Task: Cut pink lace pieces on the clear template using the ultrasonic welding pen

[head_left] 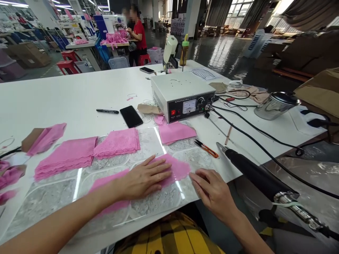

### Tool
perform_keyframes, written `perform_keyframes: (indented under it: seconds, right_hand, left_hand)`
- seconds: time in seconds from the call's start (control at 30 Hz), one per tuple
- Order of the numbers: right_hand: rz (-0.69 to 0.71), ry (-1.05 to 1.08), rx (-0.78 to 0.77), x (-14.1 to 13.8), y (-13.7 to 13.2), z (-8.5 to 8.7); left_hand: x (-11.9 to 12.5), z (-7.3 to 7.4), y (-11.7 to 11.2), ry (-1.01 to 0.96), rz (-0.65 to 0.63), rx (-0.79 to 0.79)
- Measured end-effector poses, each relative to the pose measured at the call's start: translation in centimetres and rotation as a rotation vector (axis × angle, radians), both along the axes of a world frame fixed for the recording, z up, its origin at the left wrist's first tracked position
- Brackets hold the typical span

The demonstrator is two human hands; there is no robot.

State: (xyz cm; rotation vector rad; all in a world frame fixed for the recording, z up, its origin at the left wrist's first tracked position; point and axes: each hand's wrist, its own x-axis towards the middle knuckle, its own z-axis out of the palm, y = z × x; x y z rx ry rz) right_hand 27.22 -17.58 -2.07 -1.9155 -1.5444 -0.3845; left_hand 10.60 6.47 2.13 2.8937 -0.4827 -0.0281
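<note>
Spreading across the near part of the white table, a clear plastic sheet serves as the landmark for everything else; on its near middle the pink fabric piece is laid flat, its long axis running from the near left towards the far right; the left hand is pressed on that piece, palm down, fingers spread and pointing right, so this hand is the nearer one, being in full contact; the right hand is held just beside the piece's right end, at the sheet's near right edge, fingers loosely curled and open, nothing pinched; whether its fingertips touch the fabric cannot be told.

Beyond the sheet's far right corner the white control box is seen; off the sheet's right side a black handheld tool is laid, tip pointing towards the sheet; on the sheet's far left two stacks of pink fabric are placed; at its right edge small orange snips are seen.
</note>
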Motion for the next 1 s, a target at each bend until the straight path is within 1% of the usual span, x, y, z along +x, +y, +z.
perform_keyframes:
  seconds: [0.1, 0.27, 0.6, 0.77, 0.87, 0.93, 0.97, 1.0]
  right_hand:
    - [-0.025, -0.009, 0.002, -0.2, 0.3, -0.2]
    - [-0.054, 0.007, 0.029, -0.2, 0.4, -0.4]
    - [-0.025, -0.001, 0.051, -0.2, 0.3, -0.7]
    - [-0.043, -0.018, 0.020, -0.3, 0.4, -0.5]
    - [-0.048, 0.024, 0.039, -0.4, 0.6, -0.2]
    - [-0.052, 0.091, 0.091, -0.3, 0.3, -0.1]
    - [-0.081, 0.139, 0.120, -0.1, -0.1, -0.3]
    - [-0.138, 0.198, 0.152, 0.2, -0.7, -0.5]
  left_hand:
    - [0.5, -0.4, 0.7, 0.028, -0.050, 0.008]
    - [0.0, -0.5, 1.4, 0.023, -0.087, 0.009]
    - [0.0, -0.3, 1.5, 0.015, -0.114, 0.005]
    - [-0.1, -0.5, 1.5, 0.019, -0.124, 0.040]
    - [-0.1, -0.4, 1.5, 0.034, -0.123, 0.043]
    - [-0.1, -0.3, 1.5, 0.033, -0.121, 0.036]
    - [-0.1, -0.3, 1.5, 0.030, -0.119, 0.029]
    - [-0.1, -0.3, 1.4, 0.027, -0.118, 0.019]
